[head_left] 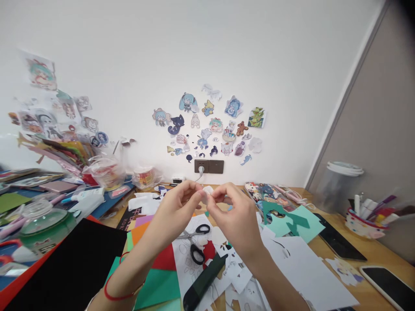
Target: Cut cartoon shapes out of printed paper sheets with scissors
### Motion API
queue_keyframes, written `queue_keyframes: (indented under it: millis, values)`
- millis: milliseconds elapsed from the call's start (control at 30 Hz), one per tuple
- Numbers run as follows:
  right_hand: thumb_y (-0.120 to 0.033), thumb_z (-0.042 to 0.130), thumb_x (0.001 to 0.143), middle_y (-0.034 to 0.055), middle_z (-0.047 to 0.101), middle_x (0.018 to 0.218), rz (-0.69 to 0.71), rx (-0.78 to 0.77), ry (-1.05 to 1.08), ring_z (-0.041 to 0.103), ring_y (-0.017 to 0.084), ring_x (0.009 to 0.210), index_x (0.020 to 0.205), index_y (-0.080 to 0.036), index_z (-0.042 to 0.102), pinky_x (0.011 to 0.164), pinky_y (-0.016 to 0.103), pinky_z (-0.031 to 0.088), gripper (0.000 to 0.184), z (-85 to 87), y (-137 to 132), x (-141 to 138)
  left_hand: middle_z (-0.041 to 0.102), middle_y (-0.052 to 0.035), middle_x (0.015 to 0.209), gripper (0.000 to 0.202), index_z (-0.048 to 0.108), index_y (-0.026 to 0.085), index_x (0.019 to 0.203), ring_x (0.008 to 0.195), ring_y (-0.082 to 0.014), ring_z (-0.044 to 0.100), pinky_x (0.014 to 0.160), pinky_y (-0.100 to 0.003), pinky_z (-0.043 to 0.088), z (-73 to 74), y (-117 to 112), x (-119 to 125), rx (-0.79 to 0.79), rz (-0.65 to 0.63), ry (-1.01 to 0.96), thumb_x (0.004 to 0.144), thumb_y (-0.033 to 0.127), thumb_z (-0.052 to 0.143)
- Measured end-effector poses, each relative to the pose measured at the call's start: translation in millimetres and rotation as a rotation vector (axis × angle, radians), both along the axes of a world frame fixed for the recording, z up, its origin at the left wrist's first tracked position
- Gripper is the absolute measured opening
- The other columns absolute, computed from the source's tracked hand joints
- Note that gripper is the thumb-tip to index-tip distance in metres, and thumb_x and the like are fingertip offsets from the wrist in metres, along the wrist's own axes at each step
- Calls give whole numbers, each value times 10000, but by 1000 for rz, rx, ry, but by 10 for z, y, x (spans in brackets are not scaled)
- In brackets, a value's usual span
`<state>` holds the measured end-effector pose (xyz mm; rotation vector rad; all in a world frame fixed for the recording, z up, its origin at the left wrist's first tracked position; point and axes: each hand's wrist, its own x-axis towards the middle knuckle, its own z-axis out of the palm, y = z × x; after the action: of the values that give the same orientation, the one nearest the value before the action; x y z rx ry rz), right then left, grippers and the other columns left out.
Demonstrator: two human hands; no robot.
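My left hand and my right hand meet above the desk, both pinching a small white piece of paper between thumbs and fingertips. Its lower part is hidden by my fingers. Below and between my forearms lie black-handled scissors on a white sheet with pencil outlines. Nearer to me rests a dark green, long-handled object, whose kind I cannot make out. White paper scraps and a red scrap are spread beside it.
Coloured sheets and black paper lie left. A green-tinted jar stands farther left. To the right are a white sheet, teal paper, a phone and a pen holder. Paper cutouts cover the wall.
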<state>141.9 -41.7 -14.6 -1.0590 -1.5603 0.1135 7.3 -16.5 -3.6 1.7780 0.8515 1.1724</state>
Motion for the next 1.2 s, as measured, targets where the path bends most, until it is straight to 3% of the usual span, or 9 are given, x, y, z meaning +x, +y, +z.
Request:
queue_keyframes:
  millis: [67,133,233,467,700,833,933,1033,1200]
  values:
    - [-163,558,755,2,572,760,52,-57,87,552,130,674,804,-200,537,640,261,502,65,2,17,12,530,6,755,156,510,171,796,729,-122,521,637,-218,430,13,-8,6,-30,-31,-18,832,321,490]
    - [-206,573,760,10,601,792,87,-133,146,574,131,686,901,-201,562,609,238,513,141,6,32,25,518,4,756,159,504,171,790,727,-121,513,643,-222,439,19,-16,17,-58,-53,-35,826,326,496]
    - [-244,548,795,11,630,780,126,-182,141,598,130,688,847,-193,606,599,221,510,93,9,48,35,500,6,750,167,493,173,787,721,-120,499,646,-227,440,3,-18,33,-64,-61,-44,829,335,489]
    - [-151,521,797,11,596,760,2,-45,-36,561,142,698,741,-188,572,658,275,464,85,-18,44,15,458,19,745,184,468,182,782,727,-121,470,675,-242,426,-55,7,64,-32,-66,-5,860,342,424]
    - [-132,501,809,27,599,759,-50,48,-132,551,159,712,741,-193,562,648,291,433,110,-47,45,6,454,33,684,197,480,178,711,684,-111,478,646,-215,416,12,-6,90,-76,-55,-16,837,326,455]
    - [-198,541,802,28,646,794,80,-84,66,604,155,705,764,-194,630,646,278,492,97,1,49,61,538,16,733,187,558,175,753,713,-119,531,683,-225,438,42,6,28,-110,-59,-17,821,338,497]
    - [-283,588,779,36,678,796,184,-251,258,633,165,703,804,-181,659,631,271,515,126,45,52,113,602,-10,860,205,602,188,874,775,-132,573,736,-245,463,56,25,-24,-145,-55,-81,820,364,511]
    - [-309,616,762,50,690,811,251,-311,371,639,175,741,823,-168,661,670,282,517,160,49,59,135,616,-21,909,237,594,194,961,772,-132,590,725,-248,486,63,40,-36,-178,-60,-127,779,347,584]
    - [-309,650,744,54,689,851,426,-358,514,641,176,790,843,-169,657,727,296,528,172,27,63,128,632,-30,787,201,610,149,834,685,-132,590,694,-264,486,55,68,-15,-178,-74,-113,755,334,617]
